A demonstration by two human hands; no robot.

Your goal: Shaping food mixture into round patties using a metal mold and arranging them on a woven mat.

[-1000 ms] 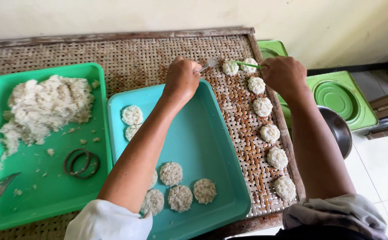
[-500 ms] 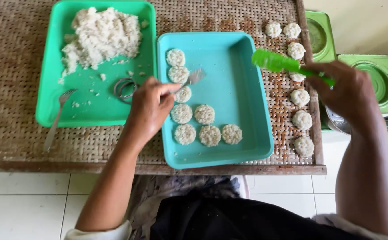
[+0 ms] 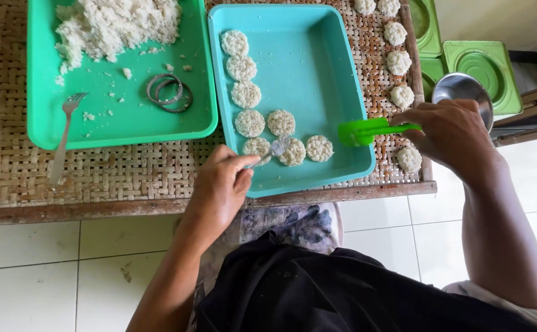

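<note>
Fork tines [image 3: 278, 146], blurred, rest on the rice patties [image 3: 293, 152] at the near edge of the teal tray [image 3: 318, 74], gripped by the left hand's [image 3: 219, 187] closed fingers. Right hand [image 3: 453, 132] clasps a green spatula [image 3: 367, 131] over the tray's empty right half. Green tray [image 3: 115, 126], top cropped, holds loose rice [image 3: 115, 24].

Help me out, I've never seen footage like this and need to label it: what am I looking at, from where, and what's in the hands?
The camera sits on a person's head, looking down at their own bare hands. The left hand holds a fork over round rice patties in a blue tray. The right hand holds a green spatula. A green tray carries loose rice, metal rings and a second fork. More patties lie on the woven mat.
</note>
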